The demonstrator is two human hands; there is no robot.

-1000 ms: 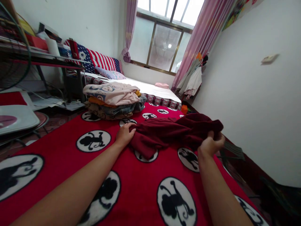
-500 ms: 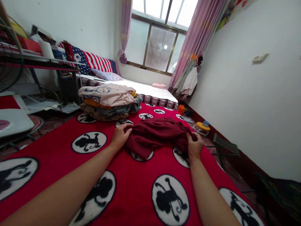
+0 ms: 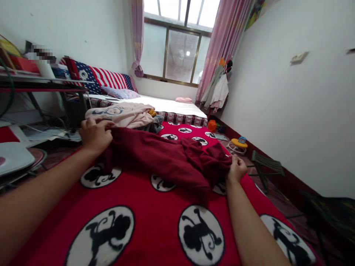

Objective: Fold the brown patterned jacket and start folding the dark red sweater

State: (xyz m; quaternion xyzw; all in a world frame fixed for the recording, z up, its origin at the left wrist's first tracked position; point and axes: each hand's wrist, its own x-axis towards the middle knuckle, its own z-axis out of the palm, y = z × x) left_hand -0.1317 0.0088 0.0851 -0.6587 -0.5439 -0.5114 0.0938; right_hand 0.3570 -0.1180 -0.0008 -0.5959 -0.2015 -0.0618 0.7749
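A dark red garment (image 3: pixel 163 155) stretches between my two hands, creased and partly bunched on the right; its exact kind I cannot tell. My left hand (image 3: pixel 97 135) grips its left end, lifted in front of the clothes pile. At the right end, my right hand (image 3: pixel 236 168) pinches the cloth near a small white tag. Beneath lies a red blanket (image 3: pixel 155 225) with black monkey figures in white circles. Behind the left hand sits a pile of folded clothes (image 3: pixel 124 112), a pale pink one on top, its lower part hidden by the garment.
A bed with a white sheet (image 3: pixel 163 105) stands under the window. Left is a cluttered desk (image 3: pixel 41 87) beside a white chair (image 3: pixel 15 157). Along the right wall are a yellow stool (image 3: pixel 239 143) and a dark folding stool (image 3: pixel 267 162).
My left hand has moved left and up, pulling the dark red garment out wider. My right hand has shifted slightly right, still gripping. The view has tilted a little.
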